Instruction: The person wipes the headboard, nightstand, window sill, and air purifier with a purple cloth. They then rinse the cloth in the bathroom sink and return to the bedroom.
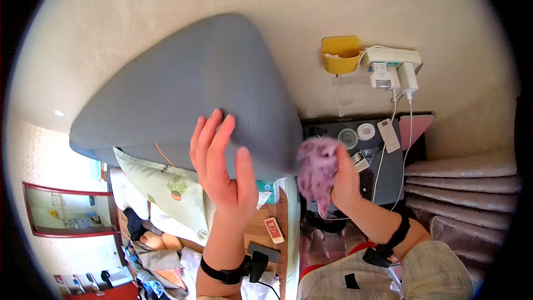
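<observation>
Beside headboard (pixel 183 89), cluttered nightstand (pixel 392 169); cloth (pixel 316 173) in right hand (pixel 346 183).

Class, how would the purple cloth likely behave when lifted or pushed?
The purple cloth is probably floppy: its edges droop unevenly beside the right hand. It seems light, held up by one hand. Its irregular, bunched shape suggests it would crumple rather than roll.

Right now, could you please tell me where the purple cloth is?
In the head view, the purple cloth is right of centre, gripped in the right hand, just right of the grey headboard and left of the white cables.
</observation>
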`<state>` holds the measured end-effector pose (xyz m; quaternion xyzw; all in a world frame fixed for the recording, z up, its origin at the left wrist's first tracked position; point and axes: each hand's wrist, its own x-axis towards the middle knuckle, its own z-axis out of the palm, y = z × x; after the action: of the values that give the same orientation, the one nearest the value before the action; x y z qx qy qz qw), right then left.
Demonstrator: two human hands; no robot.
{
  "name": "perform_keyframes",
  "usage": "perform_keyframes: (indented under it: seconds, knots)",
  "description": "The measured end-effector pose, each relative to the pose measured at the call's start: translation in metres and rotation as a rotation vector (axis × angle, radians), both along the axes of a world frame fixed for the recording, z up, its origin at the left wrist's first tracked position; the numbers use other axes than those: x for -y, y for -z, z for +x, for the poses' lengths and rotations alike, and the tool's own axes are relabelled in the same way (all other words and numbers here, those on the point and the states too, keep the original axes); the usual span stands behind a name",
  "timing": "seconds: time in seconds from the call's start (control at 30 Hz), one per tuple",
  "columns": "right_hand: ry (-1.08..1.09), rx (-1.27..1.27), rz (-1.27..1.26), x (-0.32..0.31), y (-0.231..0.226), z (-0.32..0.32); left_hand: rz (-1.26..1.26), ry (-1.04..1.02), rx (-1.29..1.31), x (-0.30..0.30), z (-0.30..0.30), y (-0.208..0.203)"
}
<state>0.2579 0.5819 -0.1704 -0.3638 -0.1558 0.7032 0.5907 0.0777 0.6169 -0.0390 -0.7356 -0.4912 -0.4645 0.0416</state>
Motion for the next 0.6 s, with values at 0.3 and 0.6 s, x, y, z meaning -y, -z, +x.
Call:
perform_keyframes:
  seconds: [0.3,0.6]
  knots:
    - [0.174,0.632,0.762,-0.107,-0.048,-0.073,0.096,-0.010,-0.444,-0.055,0.048,-0.032]
    - [0.041,0.525,0.198,-0.082,0.243,-0.091,0.225,-0.073,-0.753,-0.063,0.043,-0.014]
